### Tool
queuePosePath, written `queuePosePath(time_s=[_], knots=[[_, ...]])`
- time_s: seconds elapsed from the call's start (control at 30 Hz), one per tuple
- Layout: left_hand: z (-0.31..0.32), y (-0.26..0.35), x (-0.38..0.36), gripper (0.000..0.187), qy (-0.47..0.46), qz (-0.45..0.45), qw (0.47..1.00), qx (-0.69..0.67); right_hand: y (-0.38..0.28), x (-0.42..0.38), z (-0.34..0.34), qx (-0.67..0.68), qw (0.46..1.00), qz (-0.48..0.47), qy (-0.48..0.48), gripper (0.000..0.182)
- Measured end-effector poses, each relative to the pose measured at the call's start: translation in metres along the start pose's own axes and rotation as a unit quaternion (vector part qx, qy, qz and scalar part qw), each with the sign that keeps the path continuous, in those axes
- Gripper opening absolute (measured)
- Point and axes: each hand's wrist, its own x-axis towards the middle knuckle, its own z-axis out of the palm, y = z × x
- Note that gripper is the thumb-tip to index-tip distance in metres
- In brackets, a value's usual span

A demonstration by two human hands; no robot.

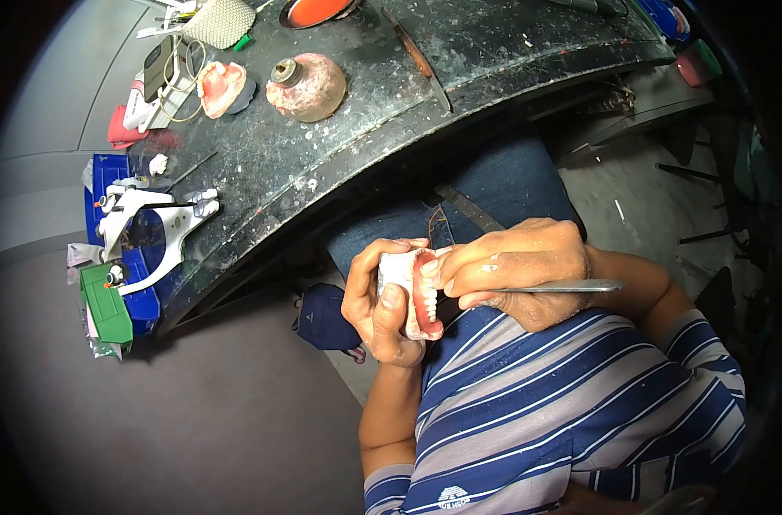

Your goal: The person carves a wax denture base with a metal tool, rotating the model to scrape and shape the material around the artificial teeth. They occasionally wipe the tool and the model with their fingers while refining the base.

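My left hand is closed around a white plaster dental cast, with the thumb and fingers on its sides. On the cast sits a pink denture base with a row of white teeth, facing right. My right hand grips a slim metal carving tool, whose flat end sticks out to the right. Its working end is hidden by the fingers near the teeth. The right fingertips rest against the upper part of the denture. Both hands are held above my lap, in front of the striped shirt.
Beyond my hands curves a dark, stained bench. On it are a spirit burner, a pink dental model, a wooden-handled knife and an orange-filled bowl. A white articulator stands by blue and green trays at the left edge.
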Motion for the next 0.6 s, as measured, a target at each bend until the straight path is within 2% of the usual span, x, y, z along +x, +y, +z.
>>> queuePosePath(time_s=[0.37, 0.43, 0.6], knots=[[0.0005, 0.0011, -0.0005, 0.051, 0.0, -0.004, 1.0, -0.002, 0.0014, -0.0004, -0.0022, 0.033, 0.999, 0.011, -0.009, 0.017], [0.0036, 0.0033, 0.0, 0.058, 0.011, -0.009, 0.998, 0.06, 0.0022, -0.0002, -0.0011, 0.034, 0.999, 0.013, -0.001, 0.017], [-0.0012, 0.0002, -0.0009, 0.051, -0.002, -0.013, 1.0, 0.003, 0.0014, 0.0007, -0.003, 0.027, 1.0, 0.015, -0.007, 0.015]])
